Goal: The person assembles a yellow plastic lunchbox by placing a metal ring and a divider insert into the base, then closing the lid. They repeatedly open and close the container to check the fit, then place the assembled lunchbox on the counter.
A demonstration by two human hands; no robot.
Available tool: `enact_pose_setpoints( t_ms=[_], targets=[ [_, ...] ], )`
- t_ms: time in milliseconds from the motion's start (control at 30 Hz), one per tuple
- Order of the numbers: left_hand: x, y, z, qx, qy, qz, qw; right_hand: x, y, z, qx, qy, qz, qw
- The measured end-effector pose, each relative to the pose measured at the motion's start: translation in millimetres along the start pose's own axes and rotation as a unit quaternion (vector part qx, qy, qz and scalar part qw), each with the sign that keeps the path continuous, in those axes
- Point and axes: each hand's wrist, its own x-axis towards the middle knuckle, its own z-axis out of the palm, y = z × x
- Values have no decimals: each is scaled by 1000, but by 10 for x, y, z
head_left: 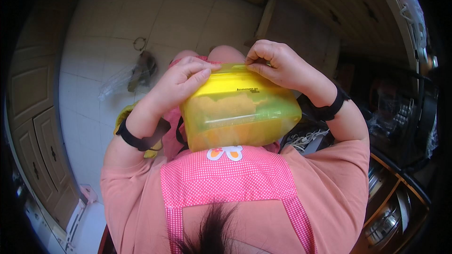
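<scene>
A see-through yellow plastic box (235,117) rests on my lap against the pink checked apron (226,178). Blurred orange and green shapes show through its wall; I cannot make out what they are. My left hand (188,77) pinches the far left part of the box's upper edge between thumb and fingers. At the far right part of that same edge, my right hand (270,63) grips with thumb and curled forefinger. Both wrists wear black bands.
Tiled floor (103,51) lies to the left, with a clear plastic bag and dark object (141,70) on it. Wooden cabinets (47,146) line the left and far sides. At right are a white cable bundle (306,138) and shelves holding metal pans (383,226).
</scene>
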Motion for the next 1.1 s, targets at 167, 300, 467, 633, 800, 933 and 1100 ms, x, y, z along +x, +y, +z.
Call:
enact_pose_setpoints(
  t_ms=[167, 300, 467, 633, 800, 933, 1100],
  targets=[
    [-138, 177, -32, 49, 12, 59, 997, -46, -20, -59, 125, -33, 22, 991],
    [-207, 346, 10, 43, 47, 79, 995, -144, -57, -139, 138, -88, -28, 986],
    [-240, 449, 53, 62, 54, 80, 993, -193, -115, -155, 102, -64, -34, 992],
    [-235, 452, 60, 73, 63, 94, 991, -226, -134, -140, 43, -39, -85, 995],
    [-218, 451, 67, 65, 77, 113, 988, -244, -139, -107, 30, -5, -131, 991],
    [-217, 458, 71, 55, 82, 132, 986, -302, -198, -101, -4, 17, -147, 989],
    [-123, 389, 10, 86, 75, 155, 981, -328, -227, -72, -50, 50, -143, 987]
  ],
)
